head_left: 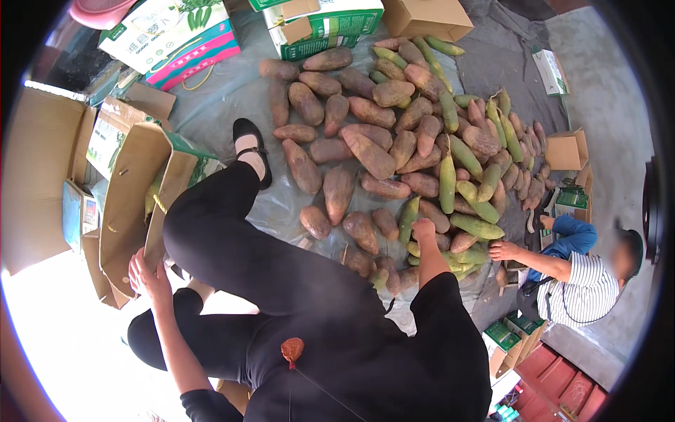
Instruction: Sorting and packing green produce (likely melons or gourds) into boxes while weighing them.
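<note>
My left hand (pixel 148 280) is at the lower edge of a standing open cardboard box (pixel 130 204), its fingers curled over the box's flap. Inside the box, a little green produce (pixel 151 193) shows. On the right, my right hand (pixel 422 229) reaches into the produce heap with its fingers closed. A long green radish (pixel 408 219) lies just left of it, and a reddish-brown root (pixel 434 215) lies beyond. What the closed fingers hold, if anything, is hidden. More green radishes (pixel 477 226) lie to the right of that hand.
Many reddish-brown roots (pixel 338 193) cover the plastic sheet (pixel 267 211). At right, a co-worker in a striped shirt (pixel 583 288) reaches a hand (pixel 503 250) to the heap's edge. Printed cartons (pixel 330 28) stand at the back, beside a plain cardboard box (pixel 429 19).
</note>
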Motion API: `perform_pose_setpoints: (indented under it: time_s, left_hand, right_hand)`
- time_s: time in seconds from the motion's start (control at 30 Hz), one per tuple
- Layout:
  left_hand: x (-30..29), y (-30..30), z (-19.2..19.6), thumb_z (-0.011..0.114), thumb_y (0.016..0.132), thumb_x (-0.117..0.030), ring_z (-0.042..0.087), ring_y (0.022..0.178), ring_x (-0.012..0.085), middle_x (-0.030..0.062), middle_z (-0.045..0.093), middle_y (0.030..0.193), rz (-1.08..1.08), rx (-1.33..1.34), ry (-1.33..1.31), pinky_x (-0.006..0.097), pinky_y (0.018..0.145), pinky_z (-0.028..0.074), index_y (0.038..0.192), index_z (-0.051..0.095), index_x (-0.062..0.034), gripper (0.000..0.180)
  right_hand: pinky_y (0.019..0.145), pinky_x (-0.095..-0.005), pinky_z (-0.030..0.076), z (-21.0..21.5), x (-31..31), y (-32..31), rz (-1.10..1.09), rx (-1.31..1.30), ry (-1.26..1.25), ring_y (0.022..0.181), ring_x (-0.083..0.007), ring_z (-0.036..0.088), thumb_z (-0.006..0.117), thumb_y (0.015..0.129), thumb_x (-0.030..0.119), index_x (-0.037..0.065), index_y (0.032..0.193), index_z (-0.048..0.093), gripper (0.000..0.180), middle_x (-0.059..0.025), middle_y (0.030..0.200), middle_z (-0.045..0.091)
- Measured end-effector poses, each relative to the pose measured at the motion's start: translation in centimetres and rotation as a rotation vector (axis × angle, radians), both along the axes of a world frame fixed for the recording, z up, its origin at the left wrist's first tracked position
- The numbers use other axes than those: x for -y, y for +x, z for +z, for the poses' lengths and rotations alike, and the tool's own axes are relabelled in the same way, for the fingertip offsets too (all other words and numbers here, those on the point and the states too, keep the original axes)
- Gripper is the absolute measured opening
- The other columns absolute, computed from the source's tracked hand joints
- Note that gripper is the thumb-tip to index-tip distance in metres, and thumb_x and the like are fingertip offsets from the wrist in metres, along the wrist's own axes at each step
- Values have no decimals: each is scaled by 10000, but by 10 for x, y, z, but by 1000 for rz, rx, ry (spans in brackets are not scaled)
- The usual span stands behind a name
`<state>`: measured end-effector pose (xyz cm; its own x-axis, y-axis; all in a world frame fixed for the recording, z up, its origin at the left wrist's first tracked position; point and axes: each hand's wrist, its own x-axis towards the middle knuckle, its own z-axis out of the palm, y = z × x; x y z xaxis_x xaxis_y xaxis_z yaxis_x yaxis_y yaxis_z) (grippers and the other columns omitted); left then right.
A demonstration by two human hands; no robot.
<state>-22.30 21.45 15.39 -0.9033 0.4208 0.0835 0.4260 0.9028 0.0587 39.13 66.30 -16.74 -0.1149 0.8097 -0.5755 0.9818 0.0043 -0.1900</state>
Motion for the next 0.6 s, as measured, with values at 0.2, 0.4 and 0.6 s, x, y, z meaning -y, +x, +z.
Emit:
perform_pose_setpoints:
  time_s: [0.2,0.4,0.6]
  left_hand:
    - [19,-2,15,649,701,-92,438,1176,327,124,526,1182,-5,-77,-71,476,961,329,1204,494,-88,527]
    - [1,5,23,653,683,-47,424,1197,314,114,513,1197,-9,-22,-62,457,991,309,1196,493,-100,540]
    - [-4,10,40,683,669,-34,420,1207,301,95,516,1189,43,12,-61,448,1010,294,1187,493,-122,559]
  right_hand:
    - [733,-365,477,26,20,-89,-439,-98,53,857,-220,595,716,739,133,-26,1095,564,419,-138,959,622]
    - [780,-357,475,9,11,-78,-469,-242,55,871,-218,608,741,722,142,-34,1070,604,413,-115,991,641]
    - [771,-360,483,0,11,-97,-304,-61,18,802,-228,622,777,668,133,-50,1005,613,418,-117,905,654]
